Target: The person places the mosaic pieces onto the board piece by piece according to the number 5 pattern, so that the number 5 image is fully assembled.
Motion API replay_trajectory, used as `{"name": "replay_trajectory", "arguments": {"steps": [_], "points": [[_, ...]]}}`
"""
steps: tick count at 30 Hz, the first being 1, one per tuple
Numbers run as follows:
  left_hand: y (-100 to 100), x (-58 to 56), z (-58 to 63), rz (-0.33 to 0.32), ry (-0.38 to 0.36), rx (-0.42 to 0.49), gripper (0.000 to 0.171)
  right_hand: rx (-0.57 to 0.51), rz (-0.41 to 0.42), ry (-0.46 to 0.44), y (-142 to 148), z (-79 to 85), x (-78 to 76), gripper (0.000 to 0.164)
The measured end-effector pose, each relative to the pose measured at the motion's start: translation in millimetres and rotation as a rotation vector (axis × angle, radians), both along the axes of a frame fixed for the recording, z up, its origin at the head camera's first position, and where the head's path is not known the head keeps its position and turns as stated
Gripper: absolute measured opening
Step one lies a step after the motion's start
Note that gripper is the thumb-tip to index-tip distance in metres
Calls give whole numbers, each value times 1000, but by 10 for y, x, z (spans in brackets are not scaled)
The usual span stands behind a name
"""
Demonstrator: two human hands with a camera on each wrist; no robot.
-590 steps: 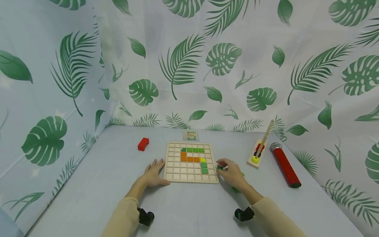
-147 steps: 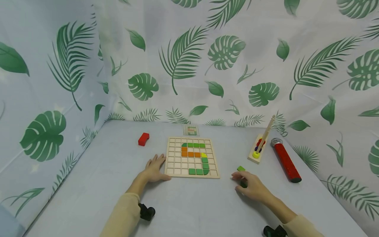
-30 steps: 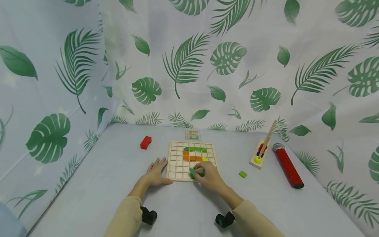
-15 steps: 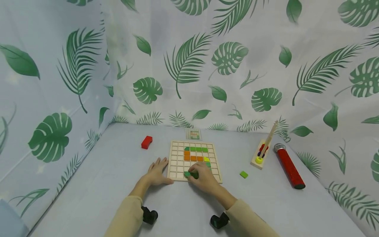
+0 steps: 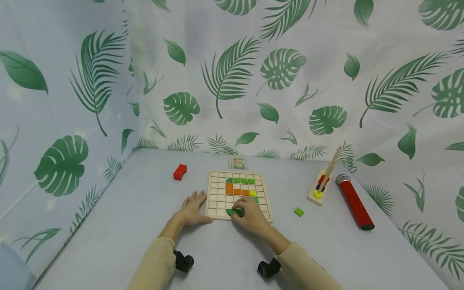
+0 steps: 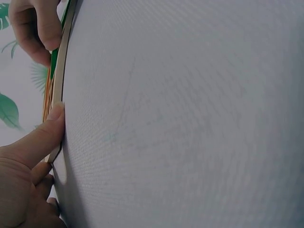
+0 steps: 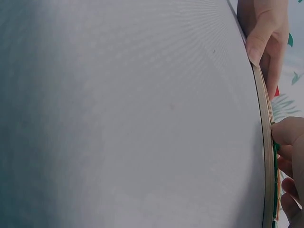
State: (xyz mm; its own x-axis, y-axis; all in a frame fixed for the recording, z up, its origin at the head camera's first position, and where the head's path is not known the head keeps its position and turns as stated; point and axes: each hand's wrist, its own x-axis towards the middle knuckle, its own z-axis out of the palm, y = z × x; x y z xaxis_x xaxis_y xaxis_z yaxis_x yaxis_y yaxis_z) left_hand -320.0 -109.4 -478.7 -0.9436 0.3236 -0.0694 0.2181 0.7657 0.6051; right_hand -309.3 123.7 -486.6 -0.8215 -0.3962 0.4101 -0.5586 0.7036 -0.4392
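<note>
A wooden grid board (image 5: 216,197) lies flat on the table, with green, orange and yellow tiles set in its squares. My right hand (image 5: 249,215) is over the board's front part and pinches a green tile (image 5: 230,212) between thumb and fingers, at the front row. Some tiles lie hidden beneath that hand. In the right wrist view, the fingertips meet a green piece (image 7: 277,146) at the board's edge. My left hand (image 5: 191,211) rests with fingers spread along the board's left side, its thumb (image 6: 52,121) touching the front edge by the corner.
A light green tile (image 5: 299,212) lies right of the board. Farther right are a wooden stand (image 5: 314,195) with coloured beads and a red microphone (image 5: 355,205). A red block (image 5: 180,172) sits back left. Behind the board lies a small patterned card (image 5: 237,162).
Since about five seconds ago, my right hand has moved from the loose tiles at the right onto the board with a green tile. Lately it shifted slightly left. My left hand stays put.
</note>
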Motion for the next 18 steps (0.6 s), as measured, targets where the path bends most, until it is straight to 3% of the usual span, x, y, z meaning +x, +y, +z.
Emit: {"name": "replay_trajectory", "arguments": {"steps": [18], "points": [[-1, -13, -9, 14, -9, -9, 93, -14, 16, -9, -6, -5, -20, 12]]}}
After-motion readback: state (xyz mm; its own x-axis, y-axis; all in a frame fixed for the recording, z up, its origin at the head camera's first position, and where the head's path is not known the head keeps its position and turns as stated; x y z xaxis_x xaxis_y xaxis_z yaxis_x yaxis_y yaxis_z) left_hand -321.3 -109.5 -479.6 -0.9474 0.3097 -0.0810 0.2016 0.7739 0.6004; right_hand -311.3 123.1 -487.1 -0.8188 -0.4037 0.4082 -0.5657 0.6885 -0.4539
